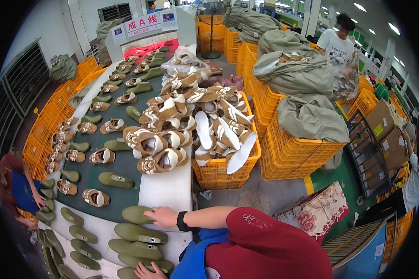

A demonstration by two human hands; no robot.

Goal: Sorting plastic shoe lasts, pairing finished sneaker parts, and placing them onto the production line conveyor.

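My right hand (pixel 160 216), with a black band on its wrist, reaches left across the white table edge (pixel 167 190) and closes its fingers over an olive-green shoe last (pixel 136 214). More green lasts (pixel 137 242) lie stacked just below it. My left hand (pixel 146 272) shows only partly at the lower edge, touching the nearest lasts; its grip is hidden. My red sleeve (pixel 265 246) and blue apron (pixel 195 260) fill the bottom of the picture.
A dark green conveyor belt (pixel 125 165) carries lasts and brown-and-white shoes. Shoes are heaped on the table (pixel 165 139) and in an orange crate (pixel 223 169). Grey-green sacks (pixel 312 116) top more crates. A person (pixel 18 190) works left, another (pixel 337 44) stands far right.
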